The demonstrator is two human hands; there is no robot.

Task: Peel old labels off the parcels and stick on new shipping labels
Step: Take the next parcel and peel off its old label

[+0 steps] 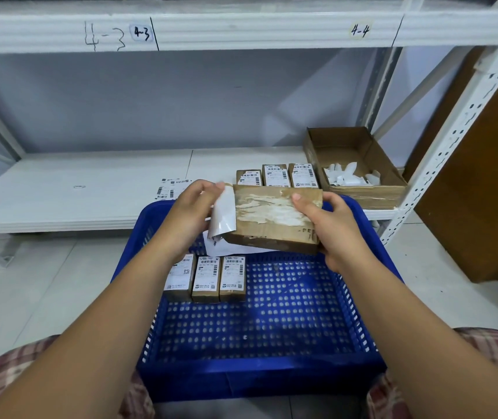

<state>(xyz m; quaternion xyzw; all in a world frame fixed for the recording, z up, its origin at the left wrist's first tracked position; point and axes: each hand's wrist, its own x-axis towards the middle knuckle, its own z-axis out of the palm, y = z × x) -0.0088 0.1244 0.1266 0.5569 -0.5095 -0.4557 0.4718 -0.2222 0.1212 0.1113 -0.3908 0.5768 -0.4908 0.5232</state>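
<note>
A brown cardboard parcel (275, 217) hangs above the blue basket (271, 373), its top face streaked with white torn paper residue. My right hand (330, 228) grips its right end, thumb on top. My left hand (191, 211) pinches a curled white label (224, 214) that is peeled back at the parcel's left edge. Three labelled parcels (206, 278) stand in the basket at its left. Three more labelled parcels (276, 175) sit on the white shelf (90, 189) behind. A sheet of new labels (170, 189) lies on the shelf to the left.
An open cardboard box (353, 164) with curled white label scraps stands on the shelf at the right. A white perforated rack post (453, 137) and a brown board (483, 176) rise on the right. An upper shelf beam (241, 31) is marked 4-3 and 4-4.
</note>
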